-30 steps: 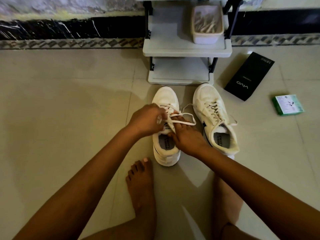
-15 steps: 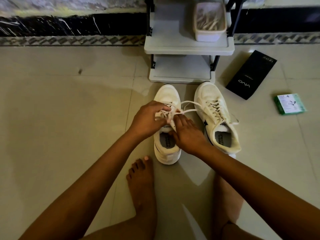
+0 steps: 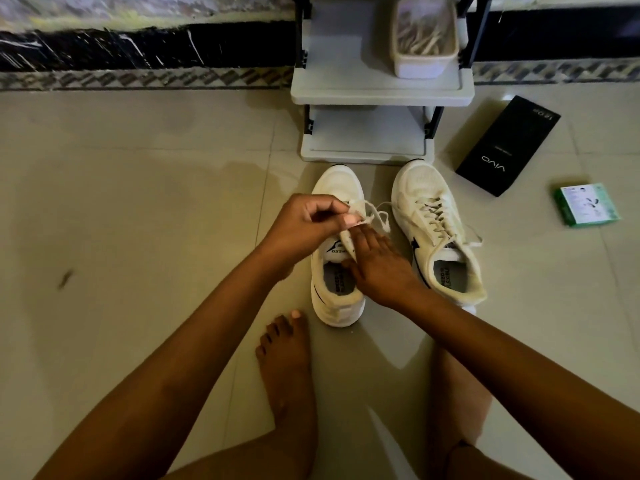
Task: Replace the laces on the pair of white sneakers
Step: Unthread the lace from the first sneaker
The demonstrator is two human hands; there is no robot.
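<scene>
Lace (image 3: 375,216) loose, looped; left sneaker (image 3: 337,282) unlaced.

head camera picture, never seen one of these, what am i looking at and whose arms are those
The camera sits on a person's head, looking down, so the arms are their own. They sit barefoot on a tiled floor. The left hand pinches a white lace on the left sneaker; the right hand rests flat on that shoe's tongue. The right sneaker beside it is laced. Nearby: a grey rack with a tub, a black box and a green box.
</scene>
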